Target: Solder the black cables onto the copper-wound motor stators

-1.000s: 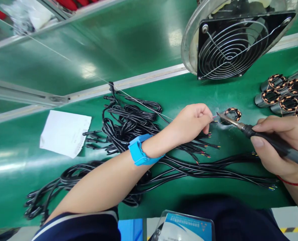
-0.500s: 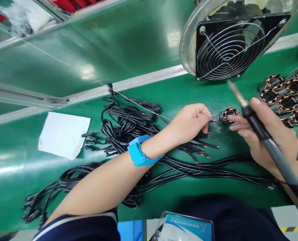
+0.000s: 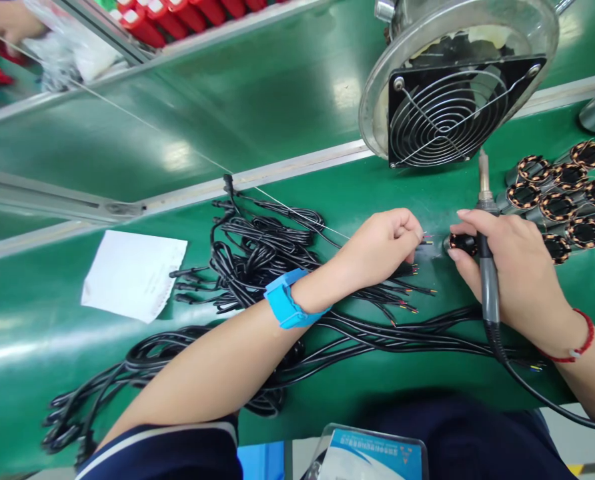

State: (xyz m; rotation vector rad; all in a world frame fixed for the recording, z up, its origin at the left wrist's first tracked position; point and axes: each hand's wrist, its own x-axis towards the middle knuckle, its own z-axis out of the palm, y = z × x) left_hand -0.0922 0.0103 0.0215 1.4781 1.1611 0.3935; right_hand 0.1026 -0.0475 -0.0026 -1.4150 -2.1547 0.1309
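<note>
Right hand (image 3: pixel 507 273) grips grey-handled soldering iron (image 3: pixel 487 267) — long axis upright, metal tip toward black wire-grille fan (image 3: pixel 447 113) | left hand (image 3: pixel 382 243) pinches thin stripped wire ends (image 3: pixel 424 239) — beside copper-wound stator (image 3: pixel 461 243) on glossy green desk (image 3: pixel 327 193)

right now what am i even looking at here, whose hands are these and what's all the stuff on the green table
This is one picture from a camera worn on a person's head, looking down at their own two bare hands over a green work surface.

The left hand, with a blue wrist strap, pinches the thin coloured wire ends of a black cable. The right hand grips a soldering iron, tip pointing up and away, while its fingers touch a small motor coil.

Around them lie a pile of black cables, a white paper slip, more coils in a cluster at the right, and a small caged fan behind.
</note>
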